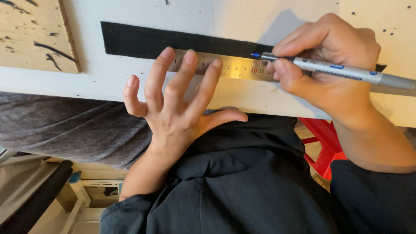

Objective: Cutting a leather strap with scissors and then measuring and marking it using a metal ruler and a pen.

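White worktable [108,78]: fills the upper half of the head view, its surface flecked with dark marks; its near edge runs across the middle of the frame. Wooden board [30,34]: pale, streaked with black, lying on the table at upper left. Grey cloth [73,125]: hangs below the table edge at left. Red stool [325,143]: partly visible below the table at right. Black fabric strip [143,42]: lies flat on the table, running from upper left toward the right, where it passes under the hands. Steel ruler [238,68]: lies along the near edge of the strip, overlapping it, its graduated face up. Left hand [173,108]: fingers spread, three fingertips pressing down on the ruler's left end, little finger and thumb off it. Right hand [329,65]: pinches a silver marker pen [342,71] between thumb and fingers. Pen tip [255,55]: blue, at the ruler's far edge over the strip; whether it touches the fabric is unclear.
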